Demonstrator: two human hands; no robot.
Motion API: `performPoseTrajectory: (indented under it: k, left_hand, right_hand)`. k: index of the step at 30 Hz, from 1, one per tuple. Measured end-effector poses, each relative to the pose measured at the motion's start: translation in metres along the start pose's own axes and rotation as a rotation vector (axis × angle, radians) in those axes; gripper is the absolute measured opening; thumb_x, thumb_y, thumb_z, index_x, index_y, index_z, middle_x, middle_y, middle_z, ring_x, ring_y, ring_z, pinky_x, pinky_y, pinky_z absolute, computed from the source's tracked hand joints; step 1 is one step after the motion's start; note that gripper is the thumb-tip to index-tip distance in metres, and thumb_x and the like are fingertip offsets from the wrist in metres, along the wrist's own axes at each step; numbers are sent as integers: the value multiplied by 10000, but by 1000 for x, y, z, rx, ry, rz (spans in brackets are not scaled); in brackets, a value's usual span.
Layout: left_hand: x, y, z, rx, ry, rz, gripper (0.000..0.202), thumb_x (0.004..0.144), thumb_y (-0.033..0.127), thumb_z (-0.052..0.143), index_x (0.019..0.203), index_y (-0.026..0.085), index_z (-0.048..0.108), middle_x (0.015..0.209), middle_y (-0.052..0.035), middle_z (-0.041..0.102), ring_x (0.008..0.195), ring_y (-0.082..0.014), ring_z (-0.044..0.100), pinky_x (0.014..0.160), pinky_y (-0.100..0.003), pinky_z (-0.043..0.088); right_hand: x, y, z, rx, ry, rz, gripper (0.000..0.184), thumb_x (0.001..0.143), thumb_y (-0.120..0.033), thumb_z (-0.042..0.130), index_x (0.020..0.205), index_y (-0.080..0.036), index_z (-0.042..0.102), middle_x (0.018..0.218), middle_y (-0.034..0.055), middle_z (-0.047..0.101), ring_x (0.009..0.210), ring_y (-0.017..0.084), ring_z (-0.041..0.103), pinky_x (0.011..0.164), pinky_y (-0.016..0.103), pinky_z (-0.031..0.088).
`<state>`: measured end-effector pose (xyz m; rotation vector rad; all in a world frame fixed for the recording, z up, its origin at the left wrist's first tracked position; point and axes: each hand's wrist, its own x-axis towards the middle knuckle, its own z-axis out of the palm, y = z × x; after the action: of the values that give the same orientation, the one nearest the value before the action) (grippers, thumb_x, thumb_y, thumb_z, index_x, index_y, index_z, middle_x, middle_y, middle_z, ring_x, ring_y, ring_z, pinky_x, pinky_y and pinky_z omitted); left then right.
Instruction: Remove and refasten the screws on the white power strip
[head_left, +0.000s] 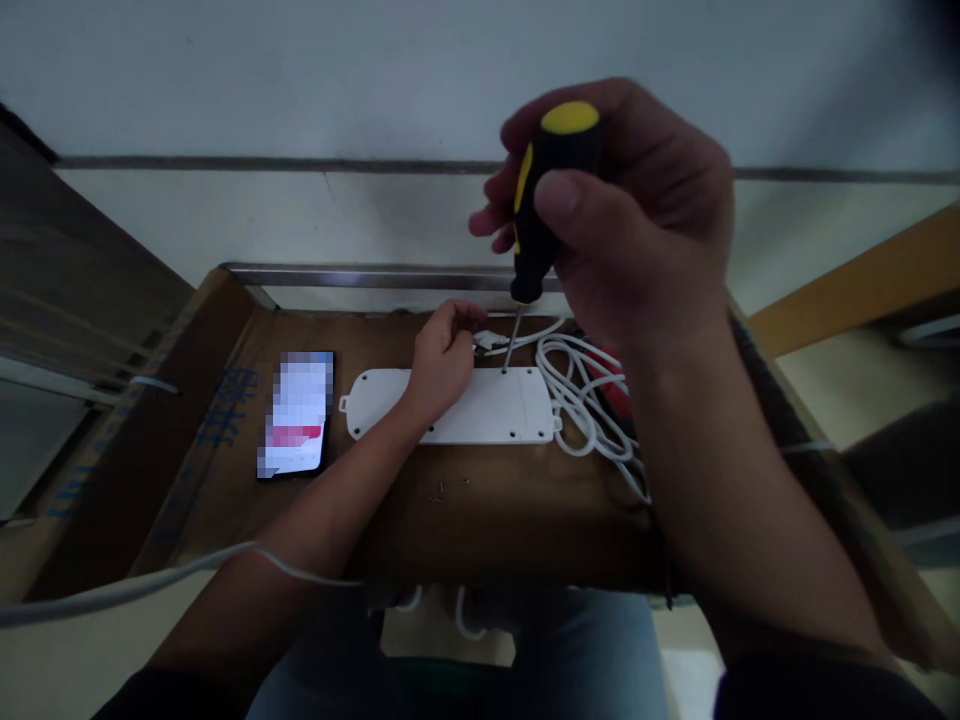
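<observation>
My right hand [637, 210] is closed around the black and yellow handle of a screwdriver [564, 165]. The screwdriver's thin shaft slants down, and its tip meets a screw hole near the far edge of a white power strip [495, 408]. That strip lies with its screw-holed underside up on the cardboard. My left hand [444, 360] presses on its middle, with fingers curled over the far edge; their tips are partly hidden. Just beyond the strip, beside my left fingers, is a white plug [491, 342]. Several small screws [441, 488] lie on the near side.
A phone [298, 412] with its screen lit lies at the left. Coiled white cable [581, 390] lies at the right over a red object [611, 375], partly hidden by my right arm. Cardboard walls [142, 440] border the work surface, and a metal rail [375, 277] runs behind.
</observation>
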<state>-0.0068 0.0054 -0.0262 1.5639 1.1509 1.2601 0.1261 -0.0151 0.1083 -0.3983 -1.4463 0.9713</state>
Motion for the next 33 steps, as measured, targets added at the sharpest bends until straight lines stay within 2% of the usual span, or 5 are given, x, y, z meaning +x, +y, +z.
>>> performPoseTrajectory:
  k: [5, 13, 21, 26, 33]
  left_hand:
    - [0, 1, 1, 4, 7, -6, 305, 810, 50, 433, 968, 202, 645, 1035, -56, 758, 1010, -168, 711, 981, -339, 566]
    - [-2, 6, 0, -7, 30, -13, 278, 818, 34, 444, 905, 186, 660, 938, -43, 754, 908, -168, 698, 902, -328, 550]
    - [-2, 6, -1, -19, 8, -30, 290, 821, 35, 456, 903, 188, 689, 872, -12, 753, 781, -130, 660, 777, -276, 520]
    - [-3, 8, -2, 2, 36, -75, 256, 842, 82, 470, 868, 198, 697, 697, 16, 696, 676, -130, 644, 712, -276, 511]
    - [-6, 10, -1, 95, 53, -83, 261, 867, 95, 480, 890, 199, 718, 774, 7, 738, 750, -149, 678, 780, -298, 505]
  right_hand:
    - [4, 9, 0, -61, 54, 24, 550, 756, -416, 840, 966, -211, 374, 813, -58, 609, 585, 74, 545, 474, 230, 449]
    - [5, 3, -7, -184, -31, 244, 637, 750, -683, 792, 1109, -247, 497, 832, 2, 613, 834, 134, 644, 627, 251, 538]
    - [4, -1, -5, -37, -2, -9, 327, 912, -469, 627, 1022, -190, 496, 802, -36, 591, 504, 46, 430, 423, 257, 268]
    - [1, -18, -9, -36, -185, 220, 224, 939, -217, 522, 1108, -92, 601, 936, 60, 663, 741, 127, 651, 636, 301, 525]
    - [-3, -19, -11, -691, 131, -246, 482, 766, -376, 864, 792, -109, 463, 817, 7, 440, 683, -23, 367, 591, 174, 311]
